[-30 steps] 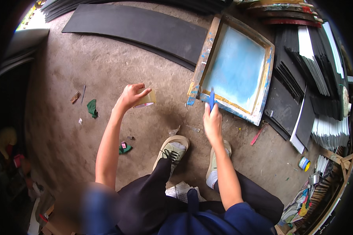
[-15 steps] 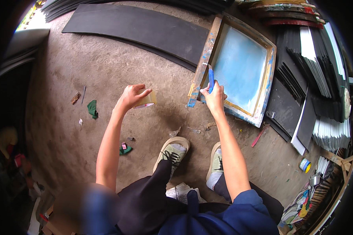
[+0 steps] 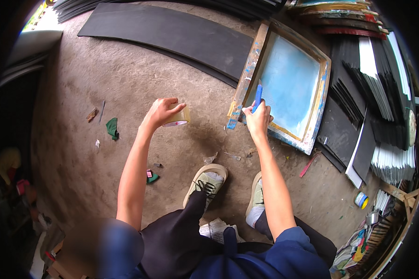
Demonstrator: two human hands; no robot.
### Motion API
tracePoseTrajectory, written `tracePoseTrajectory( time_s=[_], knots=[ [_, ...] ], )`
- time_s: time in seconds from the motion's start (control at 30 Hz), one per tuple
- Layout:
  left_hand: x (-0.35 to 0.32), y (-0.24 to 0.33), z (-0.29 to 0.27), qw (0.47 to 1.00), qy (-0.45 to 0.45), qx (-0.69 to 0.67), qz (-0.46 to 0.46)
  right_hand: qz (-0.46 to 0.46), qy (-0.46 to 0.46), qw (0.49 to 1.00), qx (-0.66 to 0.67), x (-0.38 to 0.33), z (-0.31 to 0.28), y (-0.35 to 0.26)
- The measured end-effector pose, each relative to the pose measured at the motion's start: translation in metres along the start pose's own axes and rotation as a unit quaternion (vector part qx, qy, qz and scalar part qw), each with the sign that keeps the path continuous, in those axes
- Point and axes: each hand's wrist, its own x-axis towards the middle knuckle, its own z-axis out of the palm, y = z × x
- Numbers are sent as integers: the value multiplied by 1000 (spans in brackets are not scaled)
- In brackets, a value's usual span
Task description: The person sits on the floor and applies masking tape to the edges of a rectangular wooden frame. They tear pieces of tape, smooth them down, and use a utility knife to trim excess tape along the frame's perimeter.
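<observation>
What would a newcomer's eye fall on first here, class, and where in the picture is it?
Probably the bright blue panel in its paint-spotted frame, right of centre toward the top. Next, the slim blue tool in the right hand, seen against the panel's lower left, and the tape roll in the left hand, nearer the middle.

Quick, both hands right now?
Left hand: closed, holding a roll of clear tape.
Right hand: closed, holding a blue utility knife.
</observation>
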Motion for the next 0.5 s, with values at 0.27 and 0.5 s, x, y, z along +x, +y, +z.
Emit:
tracePoseTrajectory(
  time_s=[0.27,0.5],
  knots=[
    [-1,0,1,999,24,-11,30,-66,-1,995,73,16,-4,8],
    [0,2,3,999,23,-9,45,-41,61,997,-18,50,-41,12]
  ],
)
